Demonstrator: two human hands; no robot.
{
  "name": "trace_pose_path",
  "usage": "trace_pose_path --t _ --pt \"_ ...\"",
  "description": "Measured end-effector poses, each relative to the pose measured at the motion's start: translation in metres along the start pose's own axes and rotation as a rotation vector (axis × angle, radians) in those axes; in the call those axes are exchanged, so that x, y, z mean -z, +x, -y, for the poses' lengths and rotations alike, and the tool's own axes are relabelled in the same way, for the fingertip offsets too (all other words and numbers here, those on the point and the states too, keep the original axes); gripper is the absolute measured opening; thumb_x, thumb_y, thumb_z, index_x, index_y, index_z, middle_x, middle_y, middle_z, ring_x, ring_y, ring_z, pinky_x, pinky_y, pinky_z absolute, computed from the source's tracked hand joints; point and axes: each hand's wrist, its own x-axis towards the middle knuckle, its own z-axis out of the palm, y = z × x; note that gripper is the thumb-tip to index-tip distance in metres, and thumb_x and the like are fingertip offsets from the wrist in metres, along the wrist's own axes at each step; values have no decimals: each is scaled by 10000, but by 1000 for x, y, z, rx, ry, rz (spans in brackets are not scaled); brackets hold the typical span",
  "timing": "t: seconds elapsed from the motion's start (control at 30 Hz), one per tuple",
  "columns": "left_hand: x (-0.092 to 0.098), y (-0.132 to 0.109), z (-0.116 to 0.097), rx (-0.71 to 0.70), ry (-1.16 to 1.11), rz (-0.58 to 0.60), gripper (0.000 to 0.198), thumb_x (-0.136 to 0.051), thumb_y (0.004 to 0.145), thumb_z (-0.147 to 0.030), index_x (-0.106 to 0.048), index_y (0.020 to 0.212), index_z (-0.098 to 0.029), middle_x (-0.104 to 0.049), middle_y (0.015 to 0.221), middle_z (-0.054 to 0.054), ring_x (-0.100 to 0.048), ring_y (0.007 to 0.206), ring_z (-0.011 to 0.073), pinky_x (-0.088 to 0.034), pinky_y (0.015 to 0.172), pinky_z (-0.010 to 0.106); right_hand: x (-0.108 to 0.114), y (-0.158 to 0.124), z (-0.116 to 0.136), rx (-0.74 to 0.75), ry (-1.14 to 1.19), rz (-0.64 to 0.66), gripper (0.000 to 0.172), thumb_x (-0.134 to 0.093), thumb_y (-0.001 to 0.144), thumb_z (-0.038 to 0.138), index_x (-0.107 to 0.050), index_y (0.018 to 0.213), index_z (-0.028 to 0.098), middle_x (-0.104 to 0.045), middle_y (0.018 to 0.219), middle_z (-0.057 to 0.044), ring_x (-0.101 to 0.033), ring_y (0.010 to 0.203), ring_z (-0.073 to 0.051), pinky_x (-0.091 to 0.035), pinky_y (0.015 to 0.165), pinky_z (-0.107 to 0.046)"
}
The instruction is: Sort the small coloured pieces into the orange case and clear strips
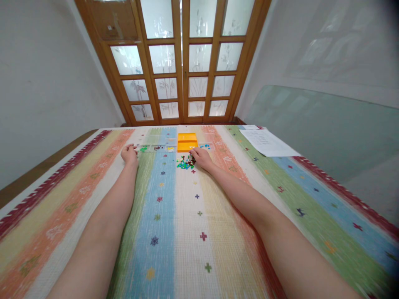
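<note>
My right hand (202, 158) rests on a striped cloth, fingers curled together at the right edge of a small pile of mixed coloured beads (184, 163); what they pinch is too small to see. My left hand (129, 154) lies curled into a loose fist on the cloth, just in front of a clear compartment box (156, 147) holding green, dark red and yellow beads. An orange tray (187, 142) stands behind the pile.
A sheet of paper (266, 142) lies at the far right of the table. A second clear box (206, 146) with blue beads sits right of the orange tray. Wooden glazed doors (181, 62) stand beyond the table's far edge.
</note>
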Motion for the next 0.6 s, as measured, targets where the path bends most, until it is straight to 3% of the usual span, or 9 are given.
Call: trace_pose_path --t 0.23,0.43,0.6 --pt "0 -9 -6 21 32 130 423 -593 771 -233 -733 1159 -136 -782 1043 95 -496 511 62 -382 505 190 0 0 0 -8 7 2 337 -468 1094 301 -731 911 198 -752 985 -58 -619 909 -199 -384 809 -287" --pt "-2 -8 -2 14 154 178 552 -643 809 -193 -693 1355 -126 -777 1086 98 -474 489 76 -358 481 218 1 -1 1 -12 9 6 338 -465 1094 303 -726 907 198 -751 987 -56 -619 910 -196 -381 808 -281" --pt "-1 -10 2 -36 212 199 507 -612 857 -169 -686 1358 -151 -772 1075 88 -506 526 115 -431 556 251 2 -1 2 -6 4 2 340 -464 1092 312 -722 900 201 -751 986 -55 -619 910 -201 -383 806 -287"
